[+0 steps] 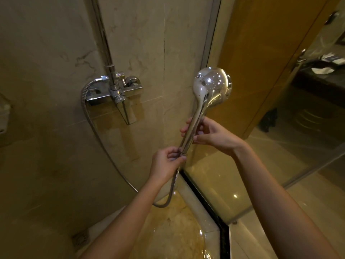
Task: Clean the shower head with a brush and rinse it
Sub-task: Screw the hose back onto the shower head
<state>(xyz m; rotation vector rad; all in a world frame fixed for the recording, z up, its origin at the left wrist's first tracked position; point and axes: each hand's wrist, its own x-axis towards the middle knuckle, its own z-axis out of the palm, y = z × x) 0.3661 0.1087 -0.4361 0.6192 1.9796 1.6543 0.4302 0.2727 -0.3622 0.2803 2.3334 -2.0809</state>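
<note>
Pinching the hose joint, the left hand (167,161) is steadying; at one o'clock the right hand (214,136) is gripping the handle. Beyond, the shower head (212,85) is glistening wet, likely slippery, rigid, top-heavy.

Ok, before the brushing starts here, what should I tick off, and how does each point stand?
1. Chrome round shower head held: ok, right hand on its handle.
2. Left hand steadies the hose joint: ok.
3. Brush within view: not ok, none visible.
4. Nozzle face turned toward the person: not ok, its back shows.
5. Ribbed metal hose attached to the chrome wall mixer: ok.
6. Water running: cannot tell.
</note>
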